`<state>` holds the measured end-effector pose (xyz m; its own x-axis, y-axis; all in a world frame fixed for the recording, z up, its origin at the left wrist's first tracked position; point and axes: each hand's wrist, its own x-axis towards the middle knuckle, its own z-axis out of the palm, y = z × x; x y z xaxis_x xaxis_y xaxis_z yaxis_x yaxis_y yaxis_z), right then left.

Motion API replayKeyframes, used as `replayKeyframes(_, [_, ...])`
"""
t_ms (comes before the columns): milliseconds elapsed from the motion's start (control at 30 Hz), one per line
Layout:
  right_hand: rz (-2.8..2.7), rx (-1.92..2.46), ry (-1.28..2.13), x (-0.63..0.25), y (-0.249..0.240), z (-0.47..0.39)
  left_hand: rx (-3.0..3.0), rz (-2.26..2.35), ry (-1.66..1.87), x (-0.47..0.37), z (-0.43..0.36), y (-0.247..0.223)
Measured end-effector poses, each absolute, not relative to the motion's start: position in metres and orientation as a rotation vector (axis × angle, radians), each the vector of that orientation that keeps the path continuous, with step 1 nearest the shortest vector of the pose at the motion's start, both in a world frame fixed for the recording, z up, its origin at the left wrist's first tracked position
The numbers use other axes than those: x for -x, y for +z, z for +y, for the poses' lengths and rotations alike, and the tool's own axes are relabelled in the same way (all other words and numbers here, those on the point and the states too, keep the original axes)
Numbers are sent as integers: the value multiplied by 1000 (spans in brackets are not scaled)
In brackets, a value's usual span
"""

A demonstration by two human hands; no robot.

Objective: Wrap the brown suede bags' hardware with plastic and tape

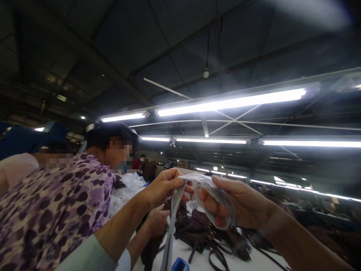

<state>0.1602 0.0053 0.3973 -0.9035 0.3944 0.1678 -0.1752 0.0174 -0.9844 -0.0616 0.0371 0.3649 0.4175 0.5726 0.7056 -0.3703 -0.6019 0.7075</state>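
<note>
A thin, translucent whitish strip of what looks like plastic film is stretched between my two hands at chest height. My left hand is closed, pinching it between thumb and fingers, and a long tail of it hangs down toward the table. Around the fingers of my right hand the film forms a loop, with the thumb pressed on top. Below lie dark brown leather-like pieces with straps, partly hidden by my hands. Another person's hand is just under my left forearm.
A co-worker in a purple patterned top stands close on my left, another person behind. Crumpled clear plastic lies beyond my left arm. A blue object sits on the white table at the near edge. Tube lights hang overhead.
</note>
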Motion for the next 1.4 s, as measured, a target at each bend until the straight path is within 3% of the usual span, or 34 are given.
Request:
replayKeyframes(267, [-1855,-9,1943,-167,371,8,-1953,243,1465,55,53,344])
replayKeyframes(533, [-1566,-159,1938,-146,382,9,-1827,358,1159,49,38,319])
replayKeyframes(900, [-1148,-2,1622,-128,382,19,-1550,486,1054,50,34,229])
replayKeyframes(1200, [-1635,159,798,-138,352,54,-1356,440,991,52,13,191])
replayKeyframes(1400, [-2227,463,-409,-148,317,63,-1262,433,969,55,-4,196])
